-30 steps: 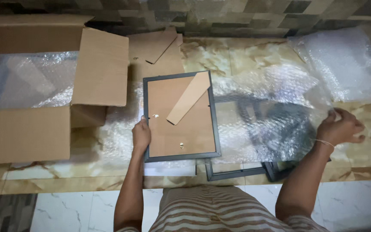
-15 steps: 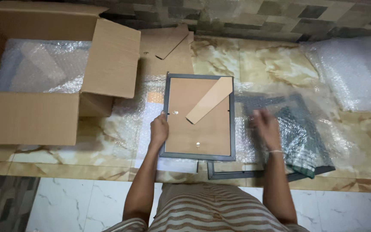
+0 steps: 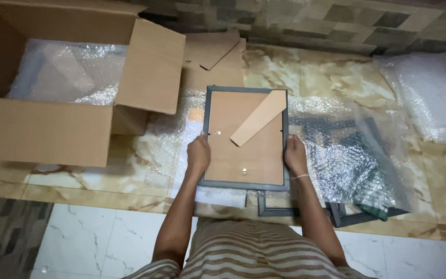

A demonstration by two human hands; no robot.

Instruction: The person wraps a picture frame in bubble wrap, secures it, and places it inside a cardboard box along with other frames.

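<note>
A grey picture frame (image 3: 246, 137) lies face down on the marble floor, its brown backing board and folding stand showing. My left hand (image 3: 198, 154) grips the frame's left edge. My right hand (image 3: 295, 155) grips its right edge, a thin band on the wrist. Under and to the right of it lie other dark frames (image 3: 347, 155) partly wrapped in bubble wrap.
An open cardboard box (image 3: 73, 88) with bubble wrap inside stands at the left. Cardboard pieces (image 3: 215, 51) lie beyond the frame. A heap of bubble wrap (image 3: 429, 93) sits at the far right. A white sheet (image 3: 220, 196) lies under the frame's near edge.
My right hand has come in from the far right, across the bubble-wrapped frames, and taken hold of the frame's right edge. My left hand has stayed on the left edge.
</note>
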